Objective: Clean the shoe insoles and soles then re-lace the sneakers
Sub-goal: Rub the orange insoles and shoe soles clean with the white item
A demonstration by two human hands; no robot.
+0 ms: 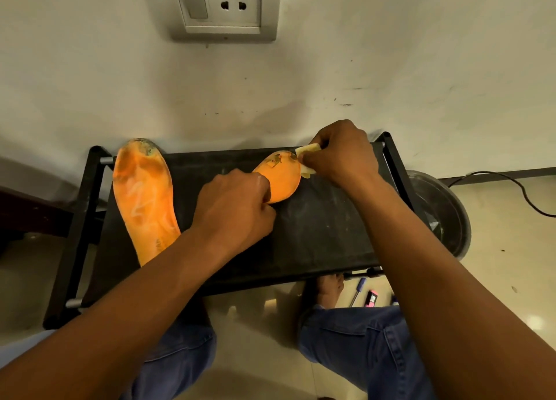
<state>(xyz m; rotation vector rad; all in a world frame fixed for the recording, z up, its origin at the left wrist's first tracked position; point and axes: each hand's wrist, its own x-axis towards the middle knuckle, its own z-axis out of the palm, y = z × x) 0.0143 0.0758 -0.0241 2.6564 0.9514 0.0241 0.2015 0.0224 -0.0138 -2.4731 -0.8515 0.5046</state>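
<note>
Right grip pinching a pale cloth against an orange insole, held by the left grip on a dusty black table; second insole lying left; scuffed wall with a socket behind.

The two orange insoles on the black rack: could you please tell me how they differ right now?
The left insole lies untouched, nearly its whole length visible; the right insole is held by the left hand and mostly hidden. The right hand presses a pale cloth at the right insole's end; nothing touches the left insole. Both are orange, dark-stained at the far end, on the rack.
</note>
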